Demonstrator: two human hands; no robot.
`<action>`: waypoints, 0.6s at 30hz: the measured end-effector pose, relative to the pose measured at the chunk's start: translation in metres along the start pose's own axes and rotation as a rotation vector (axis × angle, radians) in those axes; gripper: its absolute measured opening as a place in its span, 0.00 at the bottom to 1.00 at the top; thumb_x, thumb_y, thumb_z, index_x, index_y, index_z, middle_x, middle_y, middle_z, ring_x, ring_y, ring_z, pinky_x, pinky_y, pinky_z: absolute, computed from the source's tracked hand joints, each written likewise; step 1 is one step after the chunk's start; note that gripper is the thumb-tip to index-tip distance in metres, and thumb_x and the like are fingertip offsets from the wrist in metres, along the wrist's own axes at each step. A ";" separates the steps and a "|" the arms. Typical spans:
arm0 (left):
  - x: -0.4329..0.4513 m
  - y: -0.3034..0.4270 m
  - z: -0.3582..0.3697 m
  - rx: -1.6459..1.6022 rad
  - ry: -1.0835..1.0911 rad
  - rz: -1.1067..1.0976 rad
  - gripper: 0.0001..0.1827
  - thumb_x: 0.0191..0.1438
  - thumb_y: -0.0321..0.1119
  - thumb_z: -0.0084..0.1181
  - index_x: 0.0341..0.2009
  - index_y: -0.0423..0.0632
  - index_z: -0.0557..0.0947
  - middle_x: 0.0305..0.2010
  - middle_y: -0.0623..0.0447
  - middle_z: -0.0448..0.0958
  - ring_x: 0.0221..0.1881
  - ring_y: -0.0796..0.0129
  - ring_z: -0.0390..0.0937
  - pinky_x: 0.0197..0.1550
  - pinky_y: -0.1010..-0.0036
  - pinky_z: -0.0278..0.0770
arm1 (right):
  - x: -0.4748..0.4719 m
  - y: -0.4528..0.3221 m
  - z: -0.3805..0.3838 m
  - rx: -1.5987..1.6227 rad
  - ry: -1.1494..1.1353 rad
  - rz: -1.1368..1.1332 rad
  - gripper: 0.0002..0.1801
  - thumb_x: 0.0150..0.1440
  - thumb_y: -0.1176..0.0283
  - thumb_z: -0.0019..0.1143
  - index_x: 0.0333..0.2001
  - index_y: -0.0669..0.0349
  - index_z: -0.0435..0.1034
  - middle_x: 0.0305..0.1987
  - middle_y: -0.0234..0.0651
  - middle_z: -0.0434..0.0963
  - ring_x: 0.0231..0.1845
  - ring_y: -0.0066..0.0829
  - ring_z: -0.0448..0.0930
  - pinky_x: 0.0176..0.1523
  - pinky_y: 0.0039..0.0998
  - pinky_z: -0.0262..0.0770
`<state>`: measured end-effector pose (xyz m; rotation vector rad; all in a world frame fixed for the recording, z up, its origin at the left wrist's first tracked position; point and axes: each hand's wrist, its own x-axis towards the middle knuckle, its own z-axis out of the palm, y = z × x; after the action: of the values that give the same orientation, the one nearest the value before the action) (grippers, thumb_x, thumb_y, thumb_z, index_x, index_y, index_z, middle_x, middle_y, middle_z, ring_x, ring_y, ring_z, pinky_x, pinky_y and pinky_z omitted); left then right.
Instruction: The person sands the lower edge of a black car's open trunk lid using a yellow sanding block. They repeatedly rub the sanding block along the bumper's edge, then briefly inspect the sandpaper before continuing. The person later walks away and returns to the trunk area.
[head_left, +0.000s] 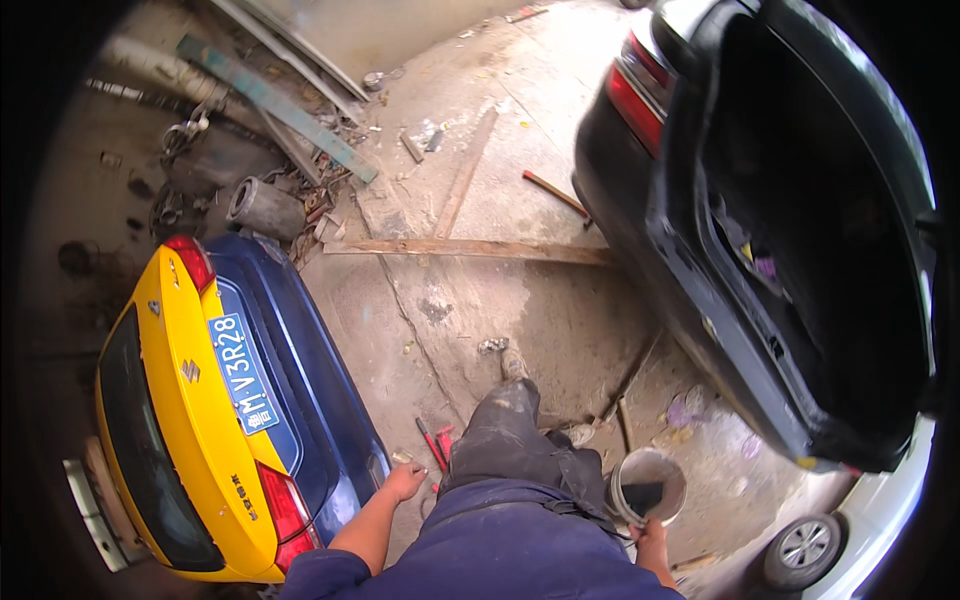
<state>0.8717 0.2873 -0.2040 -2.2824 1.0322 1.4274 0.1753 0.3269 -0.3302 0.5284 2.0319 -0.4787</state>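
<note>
My right hand (651, 538) grips the near rim of a pale round bucket (670, 508), which hangs or stands beside my right leg. Dark material shows inside the bucket. Beside the rear bumper of a yellow and blue Suzuki car (174, 439), my left hand (406, 482) is loosely curled. A tiny pale spot shows at its fingertips, too small to tell whether it is held. Red tool-like handles (431, 444) lie on the floor just beyond that hand.
A dark car with its trunk open (720, 315) stands at the right. A long wooden board (465, 249) crosses the floor ahead. A red-ended hammer (556, 193) lies beyond it. Planks (289, 112), a grey cylinder (270, 210) and scrap lie upper left. Sticks (624, 424) lie near the bucket.
</note>
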 end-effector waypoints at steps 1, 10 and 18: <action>0.000 -0.007 -0.004 -0.016 0.007 0.002 0.23 0.68 0.51 0.57 0.54 0.47 0.89 0.42 0.46 0.89 0.45 0.54 0.87 0.53 0.62 0.82 | -0.024 0.000 -0.006 -0.019 -0.004 -0.023 0.18 0.62 0.69 0.56 0.53 0.70 0.72 0.47 0.52 0.80 0.35 0.51 0.87 0.30 0.48 0.91; 0.072 -0.020 -0.176 -0.265 0.229 -0.040 0.24 0.67 0.51 0.59 0.58 0.47 0.87 0.57 0.36 0.85 0.60 0.42 0.83 0.63 0.55 0.79 | -0.136 -0.090 0.136 -0.060 -0.080 -0.118 0.15 0.64 0.69 0.54 0.49 0.70 0.72 0.48 0.50 0.79 0.34 0.45 0.84 0.33 0.41 0.90; 0.125 -0.013 -0.338 -0.578 0.518 0.075 0.21 0.68 0.43 0.60 0.60 0.44 0.84 0.56 0.35 0.85 0.58 0.44 0.85 0.60 0.59 0.81 | -0.174 -0.185 0.332 -0.252 -0.230 -0.228 0.17 0.64 0.69 0.52 0.50 0.70 0.70 0.50 0.52 0.78 0.37 0.46 0.84 0.37 0.39 0.90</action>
<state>1.1437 0.0566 -0.1501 -3.1838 0.9158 1.3142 0.3877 -0.0331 -0.3129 0.0841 1.9015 -0.3907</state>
